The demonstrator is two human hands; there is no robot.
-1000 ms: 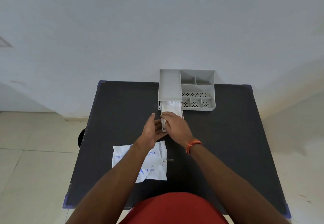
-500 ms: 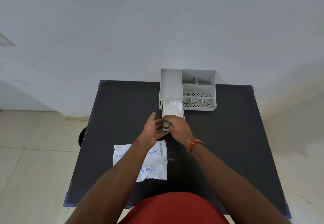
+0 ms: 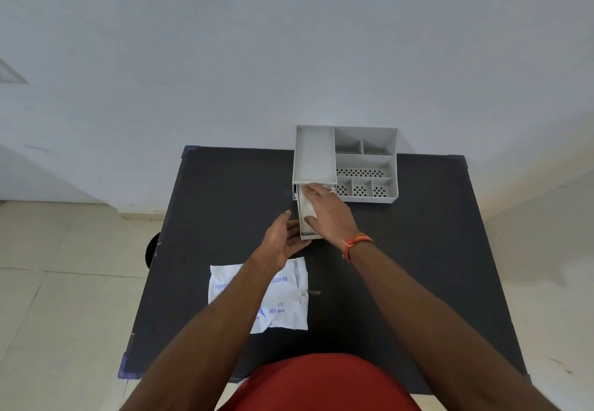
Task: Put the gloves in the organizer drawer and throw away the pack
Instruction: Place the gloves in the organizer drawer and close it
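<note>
the white gloves (image 3: 307,206) lay in the pulled-out drawer (image 3: 309,234), its long axis running toward the person. the right hand (image 3: 328,214) pressed flat on them, fingers spread; the left hand (image 3: 283,237) was open, cupping the drawer front. the pack (image 3: 283,301) lay nearer the left.

Count: 1 grey organizer (image 3: 364,161), 1 pulled-out drawer (image 3: 308,233) under the right-hand fingers (image 3: 313,189), 1 white glove wad (image 3: 307,206) in it, 1 pack (image 3: 283,307), 2 hands: left hand (image 3: 283,238), right hand (image 3: 331,214); 1 tabletop (image 3: 418,266).
</note>
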